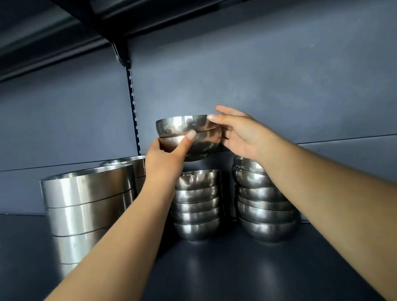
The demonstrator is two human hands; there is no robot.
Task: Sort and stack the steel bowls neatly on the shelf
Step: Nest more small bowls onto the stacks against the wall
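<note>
While you hold two nested steel bowls [188,137] in the air above the middle stack [197,206], your left hand [165,160] grips them from below, thumb curled up the near side. Your right hand [237,133] steadies the far rim, fingertips pinching the top bowl's edge. To the right stands a second stack of round bowls [262,206], just beside the middle one; to the left, a stack of larger straight-sided bowls [87,210] rests on the dark shelf [220,273].

To do this well, centre the pair directly over the middle stack, keep the rims level, and lower straight down until they seat. Let go only once they sit without rocking; polished steel probably slides easily.

No brand, label or writing is readable anywhere.
</note>
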